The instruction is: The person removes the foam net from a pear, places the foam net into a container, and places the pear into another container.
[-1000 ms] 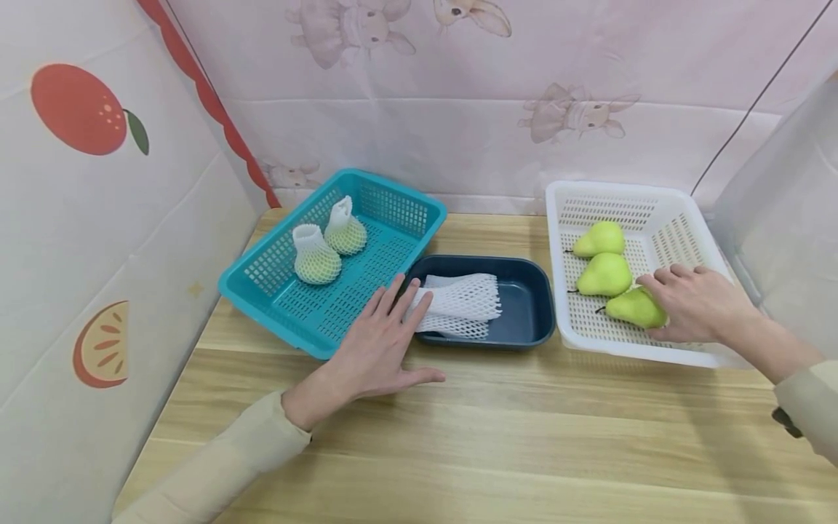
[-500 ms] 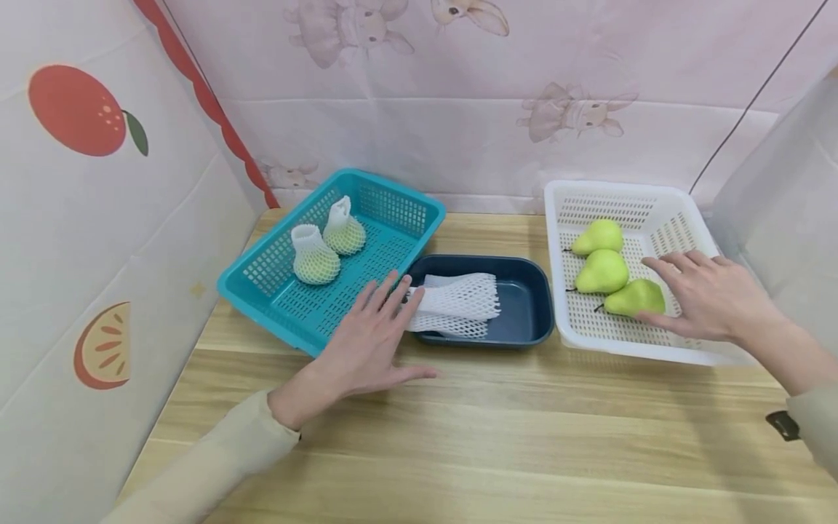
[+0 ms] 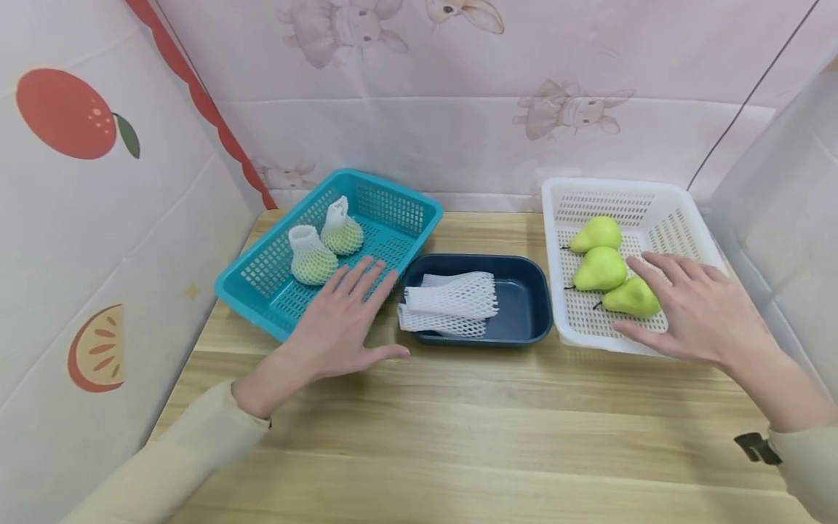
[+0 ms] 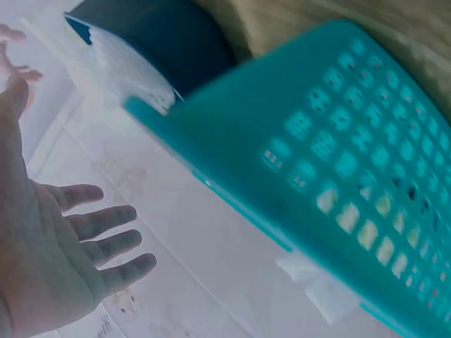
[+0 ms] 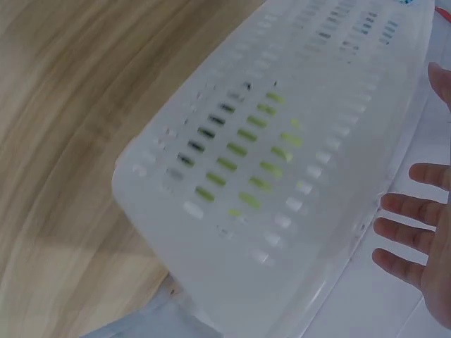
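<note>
My left hand [image 3: 337, 320], fingers straight and spread, hovers over the front right edge of the teal basket [image 3: 419, 222]. Inside that basket stand two pears in white foam nets [image 3: 313, 258]. To its right, a dark blue tray [image 3: 524, 320] bears folded white foam net sleeves [image 3: 455, 298]. On the right side, my right hand [image 3: 703, 309] is spread above the white basket [image 3: 707, 244], holding nothing. Three bare green pears [image 3: 599, 269] lie in a row there, the front one partly behind my fingers. The left wrist view shows my left hand [image 4: 77, 246] beyond the teal rim.
All three containers stand along the back of a wooden table [image 3: 471, 429], near a printed cloth wall [image 3: 458, 145]. A side cloth with fruit prints [image 3: 65, 240] borders the left, and a pale covering [image 3: 785, 196] borders the right.
My right hand has let go of the front pear, which stays in the white basket, and has lifted with fingers spread. My left hand has drawn left, away from the foam sleeves.
</note>
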Available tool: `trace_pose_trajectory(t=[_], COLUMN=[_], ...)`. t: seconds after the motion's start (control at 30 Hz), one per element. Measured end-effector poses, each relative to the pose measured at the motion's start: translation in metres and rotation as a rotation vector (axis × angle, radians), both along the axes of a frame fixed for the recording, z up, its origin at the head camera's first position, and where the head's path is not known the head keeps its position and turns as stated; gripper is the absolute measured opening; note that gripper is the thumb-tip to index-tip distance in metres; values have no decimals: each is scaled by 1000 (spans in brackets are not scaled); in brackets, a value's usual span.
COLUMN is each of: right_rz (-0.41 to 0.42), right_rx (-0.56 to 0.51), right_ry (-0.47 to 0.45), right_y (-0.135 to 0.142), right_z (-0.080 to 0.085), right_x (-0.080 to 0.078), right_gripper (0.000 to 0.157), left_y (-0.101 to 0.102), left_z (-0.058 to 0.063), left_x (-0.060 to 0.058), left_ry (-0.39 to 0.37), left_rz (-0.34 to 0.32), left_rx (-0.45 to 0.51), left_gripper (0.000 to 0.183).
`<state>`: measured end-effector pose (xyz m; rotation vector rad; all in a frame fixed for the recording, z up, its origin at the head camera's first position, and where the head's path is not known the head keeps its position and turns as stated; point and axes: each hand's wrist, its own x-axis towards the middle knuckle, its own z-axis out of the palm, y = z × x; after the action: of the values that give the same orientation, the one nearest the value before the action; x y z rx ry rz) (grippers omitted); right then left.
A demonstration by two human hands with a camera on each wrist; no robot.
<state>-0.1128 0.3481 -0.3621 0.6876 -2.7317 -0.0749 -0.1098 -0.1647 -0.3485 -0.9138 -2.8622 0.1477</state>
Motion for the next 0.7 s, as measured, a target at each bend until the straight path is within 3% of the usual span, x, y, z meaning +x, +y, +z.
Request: trace_pose_trajectory(t=[0.23,0.7], right_rz=[33,69], right_rx=[-112,-158], right_ry=[92,190], right_y=[-17,-47], right_z=[-10,-26], right_x=[12,29], right_gripper=[108,114], left_y=[-22,-70], left_z=[5,13], left_x=[-15,-37], left_ry=[33,6], left_rz=[18,125], left_rx=[19,68], left_gripper=[110,108])
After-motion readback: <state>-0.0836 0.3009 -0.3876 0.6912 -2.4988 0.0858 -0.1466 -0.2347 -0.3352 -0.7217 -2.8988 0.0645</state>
